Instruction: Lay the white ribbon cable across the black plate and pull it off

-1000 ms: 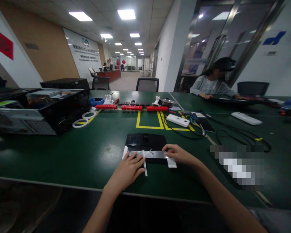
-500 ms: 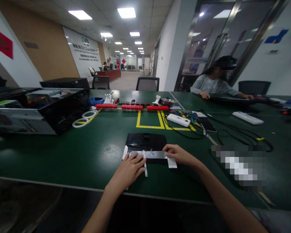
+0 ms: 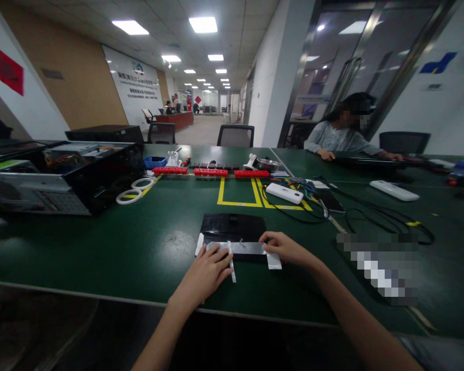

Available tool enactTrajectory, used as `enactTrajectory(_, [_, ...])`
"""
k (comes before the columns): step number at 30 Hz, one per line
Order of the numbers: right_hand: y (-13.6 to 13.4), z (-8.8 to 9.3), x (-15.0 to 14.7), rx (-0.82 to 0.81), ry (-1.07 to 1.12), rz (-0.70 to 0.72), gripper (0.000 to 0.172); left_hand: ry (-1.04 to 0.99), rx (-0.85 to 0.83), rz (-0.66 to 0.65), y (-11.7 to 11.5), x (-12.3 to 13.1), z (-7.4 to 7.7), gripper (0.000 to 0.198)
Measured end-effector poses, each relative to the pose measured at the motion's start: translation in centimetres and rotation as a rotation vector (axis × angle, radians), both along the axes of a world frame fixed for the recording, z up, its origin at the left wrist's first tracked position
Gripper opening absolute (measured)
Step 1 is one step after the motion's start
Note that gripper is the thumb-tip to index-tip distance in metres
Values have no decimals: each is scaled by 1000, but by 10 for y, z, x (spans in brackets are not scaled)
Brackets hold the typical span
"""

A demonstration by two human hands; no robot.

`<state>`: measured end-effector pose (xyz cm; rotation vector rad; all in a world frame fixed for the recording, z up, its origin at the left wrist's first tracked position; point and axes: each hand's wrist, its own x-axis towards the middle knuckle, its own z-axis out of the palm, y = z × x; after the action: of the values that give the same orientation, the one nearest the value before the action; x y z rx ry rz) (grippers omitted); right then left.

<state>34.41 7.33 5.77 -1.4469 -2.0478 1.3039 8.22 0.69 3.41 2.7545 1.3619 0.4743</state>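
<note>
A flat black panel [image 3: 233,225] lies on the green table [image 3: 100,257] in front of me. Across its near edge lies a grey metal strip [image 3: 243,248] with white ribbon-like strips [image 3: 274,260] sticking out beside it. My left hand [image 3: 206,271] rests flat on the strip's left end, fingers stretched out. My right hand [image 3: 284,247] presses on the strip's right end, fingers together and slightly curled, with no object gripped in them.
An open computer case [image 3: 58,178] stands at the left, two white rings [image 3: 134,189] beside it. Red parts [image 3: 211,171], a blue tray [image 3: 153,161], yellow tape squares [image 3: 237,195], a white device [image 3: 284,192] and black cables [image 3: 371,216] lie further back. A person [image 3: 342,131] sits at the far right.
Almost nothing differs. Both hands stay on the grey strip; the view has shifted slightly.
</note>
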Motion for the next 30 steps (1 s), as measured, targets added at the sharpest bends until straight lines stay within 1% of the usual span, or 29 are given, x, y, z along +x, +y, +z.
enactTrajectory(4, [-1,2,-1,5,0,5,26,22,-9,3,-2,-1,1,37])
enactTrajectory(9, [-3,4,-2,-3,-4,-4,26,19,-26,-29,-2,-4,2,40])
enactTrajectory(13, [-4,5,-2,-11,0,-5,25,-16,-46,-42,0,-7,1,43])
enactTrajectory(16, [-4,6,-2,-11,0,-6,23,-72,-53,-27,2,-13,4,45])
enactTrajectory(18, [-5,7,-3,-17,-2,-9,22,-116,-45,18,3,-22,6,43])
enactTrajectory(21, [-5,8,-3,-25,5,-14,22,-184,-19,146,4,-40,5,38])
enactTrajectory(25, [-4,5,-2,-23,6,-16,23,-218,-19,305,7,-65,-8,37])
enactTrajectory(27, [-3,3,-2,-14,3,-7,23,-208,-24,338,8,-72,-16,37])
enactTrajectory(30, [-2,3,-1,-4,4,6,22,-186,-19,320,8,-76,-25,35])
